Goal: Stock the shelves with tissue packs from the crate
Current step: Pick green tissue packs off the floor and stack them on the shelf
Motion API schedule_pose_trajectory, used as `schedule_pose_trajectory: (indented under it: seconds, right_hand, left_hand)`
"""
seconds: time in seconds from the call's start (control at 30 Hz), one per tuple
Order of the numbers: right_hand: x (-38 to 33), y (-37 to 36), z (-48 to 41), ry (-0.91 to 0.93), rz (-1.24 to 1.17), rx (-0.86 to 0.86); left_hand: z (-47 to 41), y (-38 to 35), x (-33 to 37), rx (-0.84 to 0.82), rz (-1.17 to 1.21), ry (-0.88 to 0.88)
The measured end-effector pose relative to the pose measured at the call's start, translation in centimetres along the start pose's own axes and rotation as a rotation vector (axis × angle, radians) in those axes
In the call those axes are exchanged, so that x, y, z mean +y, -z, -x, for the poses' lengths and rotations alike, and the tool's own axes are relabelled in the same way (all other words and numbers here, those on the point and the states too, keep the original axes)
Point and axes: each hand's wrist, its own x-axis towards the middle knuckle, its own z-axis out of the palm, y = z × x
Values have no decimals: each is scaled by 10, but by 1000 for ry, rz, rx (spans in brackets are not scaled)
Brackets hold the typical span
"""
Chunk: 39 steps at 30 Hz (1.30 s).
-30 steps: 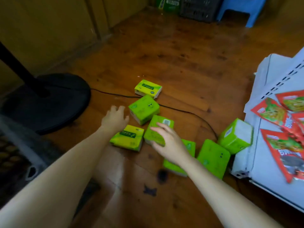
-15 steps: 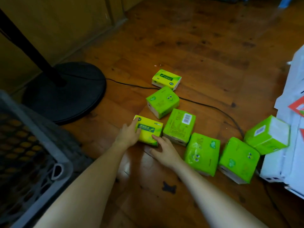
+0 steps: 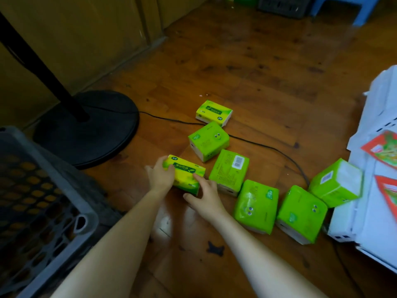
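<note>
While left grip (image 3: 161, 177) holds yellow pack (image 3: 185, 169), right grip (image 3: 207, 198) touches its edge.

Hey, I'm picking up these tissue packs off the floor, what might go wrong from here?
1. The left hand grips only one end of the yellow pack, with the right hand just touching its near corner; the soft pack may sag or slip when lifted.
2. The black cable passes close by the barcode pack and could snag a hand or foot.
3. The tilted pack beside the shelf base may tip over if bumped.
</note>
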Motion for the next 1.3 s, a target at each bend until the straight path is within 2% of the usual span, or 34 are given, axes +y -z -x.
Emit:
schedule_pose_trajectory:
  seconds: [0.1,0.3,0.63,0.8,0.97,1.07,1.3]
  right_hand:
    - [-24,21,7,58,19,89]
    - [-90,97,30,236,-3,325]
    - [-236,270,123,562,23,711]
    - [-277,340,187,688,47,842]
    - [-282,411,253,736,110,1000]
    - [-265,460,302,734,132,1118]
    - [-180,570,424,564,147,1309]
  left_hand:
    - [8,18,31,-18,49,-20]
    - [40,55,134,-186,177,-304]
    - [163,96,342,-92,417,-743]
    - [230,105,419,-60,478,-942]
    - [296,82,473,-129,545,-1105]
    - [344,50,506,-224,546,-1206]
    - [477,-63,563,-469,507,-1302]
